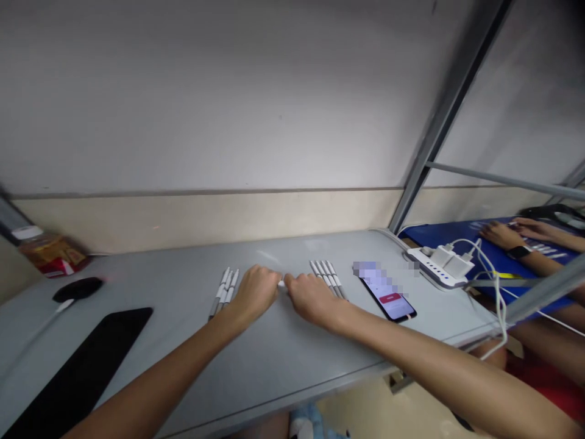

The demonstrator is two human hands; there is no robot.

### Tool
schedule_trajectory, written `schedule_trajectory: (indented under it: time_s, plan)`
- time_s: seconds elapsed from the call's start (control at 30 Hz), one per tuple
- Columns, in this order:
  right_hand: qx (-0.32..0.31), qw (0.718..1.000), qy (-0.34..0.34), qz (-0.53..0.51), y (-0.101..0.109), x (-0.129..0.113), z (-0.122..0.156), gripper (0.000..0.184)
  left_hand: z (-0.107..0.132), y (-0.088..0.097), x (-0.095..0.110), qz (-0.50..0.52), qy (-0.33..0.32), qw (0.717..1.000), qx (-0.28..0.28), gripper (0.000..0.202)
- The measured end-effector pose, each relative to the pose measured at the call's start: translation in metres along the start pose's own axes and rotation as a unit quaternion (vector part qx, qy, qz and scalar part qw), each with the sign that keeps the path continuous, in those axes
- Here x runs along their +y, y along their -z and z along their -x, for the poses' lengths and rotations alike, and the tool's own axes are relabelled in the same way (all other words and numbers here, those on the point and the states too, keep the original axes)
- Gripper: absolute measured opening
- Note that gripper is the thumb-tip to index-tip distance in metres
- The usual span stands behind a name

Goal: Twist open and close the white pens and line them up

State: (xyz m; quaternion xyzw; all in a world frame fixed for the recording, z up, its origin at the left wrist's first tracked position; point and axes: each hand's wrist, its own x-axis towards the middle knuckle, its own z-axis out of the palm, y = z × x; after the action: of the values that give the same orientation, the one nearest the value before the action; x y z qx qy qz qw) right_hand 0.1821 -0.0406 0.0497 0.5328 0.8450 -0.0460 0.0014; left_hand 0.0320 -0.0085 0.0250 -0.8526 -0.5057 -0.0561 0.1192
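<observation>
My left hand (256,291) and my right hand (311,297) meet at the middle of the grey table (183,341), both with fingers curled round a small white pen-like stick (281,283) between them. Only a short bit of the stick shows between the knuckles. A row of several white and grey sticks (225,291) lies just left of my left hand. A second row of sticks (328,277) lies just right of my right hand.
A phone (388,294) with a lit screen lies right of the sticks. A white power strip (441,266) with chargers and cables sits at the right edge. A black pad (82,372), a black mouse (77,288) and a jar (48,251) stand left. Another person's hands (512,235) work on a blue table.
</observation>
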Motion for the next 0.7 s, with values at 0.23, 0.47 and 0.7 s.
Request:
schedule_trajectory:
  time_s: [0.23, 0.47, 0.7]
  plan:
    - [0.069, 0.993, 0.095, 0.022, -0.008, 0.025, -0.008, 0.039, 0.016, -0.002, -0.005, 0.138, -0.007, 0.990, 0.023, 0.017]
    - [0.098, 0.990, 0.097, -0.006, -0.014, 0.031, -0.022, 0.020, 0.019, -0.022, -0.018, 0.313, -0.038, 0.949, 0.022, 0.015]
    - [0.148, 0.982, 0.096, -0.065, -0.032, 0.028, -0.028, 0.023, 0.020, -0.034, -0.020, 0.215, -0.031, 0.970, 0.108, 0.024]
